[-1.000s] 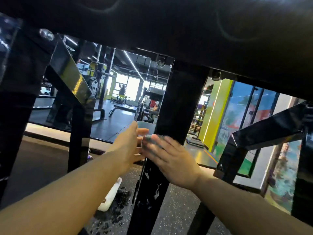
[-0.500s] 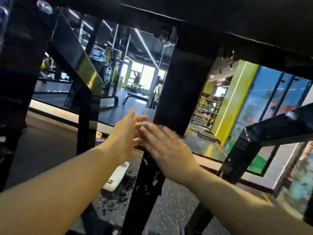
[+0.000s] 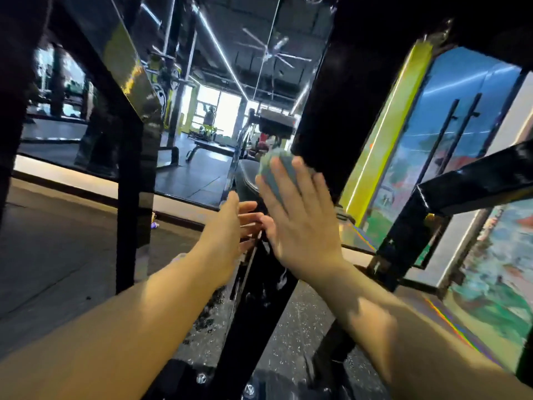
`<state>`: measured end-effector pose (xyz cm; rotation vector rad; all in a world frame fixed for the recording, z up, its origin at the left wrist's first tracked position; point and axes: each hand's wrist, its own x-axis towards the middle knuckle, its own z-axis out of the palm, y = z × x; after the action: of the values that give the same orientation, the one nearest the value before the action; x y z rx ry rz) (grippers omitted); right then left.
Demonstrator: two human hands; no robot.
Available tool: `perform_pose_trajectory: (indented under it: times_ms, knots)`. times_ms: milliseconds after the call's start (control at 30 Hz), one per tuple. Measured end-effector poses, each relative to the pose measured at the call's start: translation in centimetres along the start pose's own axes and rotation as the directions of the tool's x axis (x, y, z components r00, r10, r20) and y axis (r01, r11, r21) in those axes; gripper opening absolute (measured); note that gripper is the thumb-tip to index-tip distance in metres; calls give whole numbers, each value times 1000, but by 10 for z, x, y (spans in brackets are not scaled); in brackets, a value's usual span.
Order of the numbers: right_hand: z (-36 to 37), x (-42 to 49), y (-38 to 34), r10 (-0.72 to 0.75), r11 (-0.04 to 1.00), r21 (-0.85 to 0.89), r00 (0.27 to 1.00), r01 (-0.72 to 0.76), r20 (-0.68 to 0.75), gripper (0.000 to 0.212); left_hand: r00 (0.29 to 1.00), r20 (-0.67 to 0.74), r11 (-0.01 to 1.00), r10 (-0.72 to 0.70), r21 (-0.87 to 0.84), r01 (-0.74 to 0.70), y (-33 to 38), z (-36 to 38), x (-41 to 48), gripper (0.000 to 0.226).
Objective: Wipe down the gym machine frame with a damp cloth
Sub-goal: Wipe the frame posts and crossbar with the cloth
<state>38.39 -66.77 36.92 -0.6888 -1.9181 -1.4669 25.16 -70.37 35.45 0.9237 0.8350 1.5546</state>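
- right hand (image 3: 300, 226) flat, fingers straight, pressing the cloth (image 3: 277, 174) onto the frame post (image 3: 331, 111)
- left hand (image 3: 227, 226) fingers straight, just left of the post
- imo use even palm pressure

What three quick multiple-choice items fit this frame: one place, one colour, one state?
1. Where is the cloth?
A) on the floor
B) under the right hand, against the black post
C) hung over the top bar

2. What colour is the cloth?
A) grey-blue
B) yellow
C) red

3. How is the right hand?
A) clenched, empty
B) off the frame
C) flat, fingers straight, pressing the cloth

Key: 1 B, the cloth's edge shows past the hand on the post; 2 A, the visible part is grey-blue; 3 C, the fingers lie spread and straight over it.
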Motion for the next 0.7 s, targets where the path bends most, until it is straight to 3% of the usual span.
perform_pose_trajectory:
  times_ms: [67, 167, 267, 367, 467, 567, 700]
  knots:
    - [20, -45, -35, -76, 996, -38, 990, 81, 117, 67, 999, 20, 998, -50, 31, 49, -12, -10, 0, 54]
    - [25, -91, -59, -241, 961, -59, 921, 271, 306, 65, 990, 12, 984, -141, 110, 139, -28, -22, -11, 52]
    - [8, -65, -25, -272, 959, -26, 938, 284, 216, 68, 994, 26, 977, -107, 187, 101, -27, -24, -20, 52]
    - [-17, 5, 21, 61, 998, 18, 997, -61, -36, 69, 995, 96, 988, -40, 151, 25, -15, -17, -15, 53]
    - [-19, 32, 31, 194, 980, 76, 965, -183, -177, 57, 994, 109, 999, 14, 45, -19, -20, -10, -8, 51]
    - [2, 5, 5, 116, 993, 34, 980, -112, -159, 54, 997, 58, 997, 53, -51, -50, -37, -15, -3, 46]
    - [26, -58, -41, -108, 990, -74, 989, 116, 98, 61, 999, 35, 1000, 2, 13, -3, -55, -30, -4, 50]
